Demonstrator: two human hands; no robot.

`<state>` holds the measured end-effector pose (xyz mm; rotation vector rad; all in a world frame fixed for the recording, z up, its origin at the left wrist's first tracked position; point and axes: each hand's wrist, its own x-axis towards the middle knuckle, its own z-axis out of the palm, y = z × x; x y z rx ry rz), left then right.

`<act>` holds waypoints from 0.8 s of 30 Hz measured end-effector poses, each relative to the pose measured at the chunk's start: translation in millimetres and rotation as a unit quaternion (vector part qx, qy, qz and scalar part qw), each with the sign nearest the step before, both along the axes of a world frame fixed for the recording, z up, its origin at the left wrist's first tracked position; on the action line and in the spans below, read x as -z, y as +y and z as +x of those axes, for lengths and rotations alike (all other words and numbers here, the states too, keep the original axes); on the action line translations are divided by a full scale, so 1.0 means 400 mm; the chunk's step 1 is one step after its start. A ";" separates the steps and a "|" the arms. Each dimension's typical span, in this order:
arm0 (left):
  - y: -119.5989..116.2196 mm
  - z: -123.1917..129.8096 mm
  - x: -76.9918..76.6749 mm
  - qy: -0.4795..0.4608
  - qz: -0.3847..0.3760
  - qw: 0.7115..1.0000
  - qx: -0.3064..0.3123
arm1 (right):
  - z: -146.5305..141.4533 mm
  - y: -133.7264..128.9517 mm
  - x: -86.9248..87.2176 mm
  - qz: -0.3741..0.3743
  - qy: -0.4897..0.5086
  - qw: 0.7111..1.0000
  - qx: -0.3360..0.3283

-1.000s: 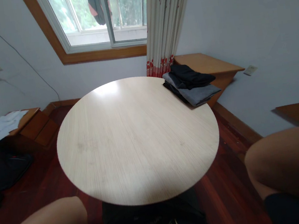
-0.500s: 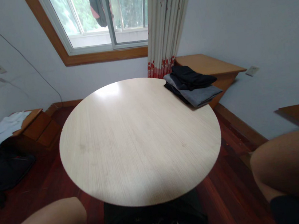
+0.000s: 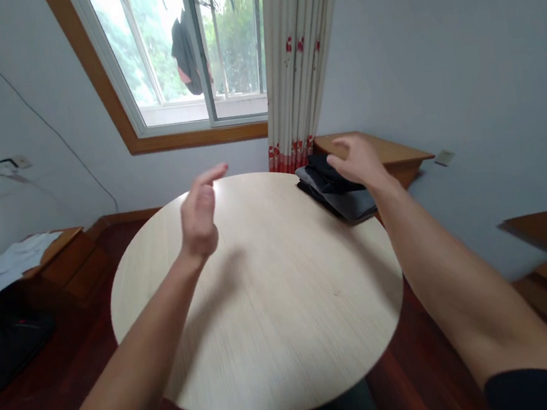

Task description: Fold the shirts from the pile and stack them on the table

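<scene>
Head view: a round wooden table (image 3: 267,313) bears a stack of folded dark clothes (image 3: 337,190) at its far right edge. Open-fingered, the right hand (image 3: 358,160) rests on top of the stack; the left hand (image 3: 199,215) hovers open and empty above the tabletop.

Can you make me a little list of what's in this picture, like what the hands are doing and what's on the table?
left hand: raised above the table, fingers loosely open, holding nothing
right hand: open, over the pile of clothes; touching or not, cannot tell
pile of clothes: folded, black pieces and a grey one, at the far right edge of the table
table: round, light wood
curtain: cream with red flowers, hanging behind the table
window: wood frame, a dark garment hanging outside
floor: dark red wood
</scene>
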<state>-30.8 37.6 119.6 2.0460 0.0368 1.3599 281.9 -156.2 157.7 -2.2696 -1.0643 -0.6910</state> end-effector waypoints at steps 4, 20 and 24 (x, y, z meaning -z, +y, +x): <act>0.057 0.056 0.136 0.152 -0.013 0.988 -0.013 | 0.064 0.000 0.125 -0.151 0.072 0.978 0.125; 0.135 0.064 0.365 0.235 -0.112 0.965 -0.035 | -0.029 0.124 0.041 0.296 -0.050 0.951 -0.070; 0.125 0.052 0.364 0.224 -0.131 0.966 -0.022 | -0.214 0.189 0.100 0.304 0.047 0.926 -0.217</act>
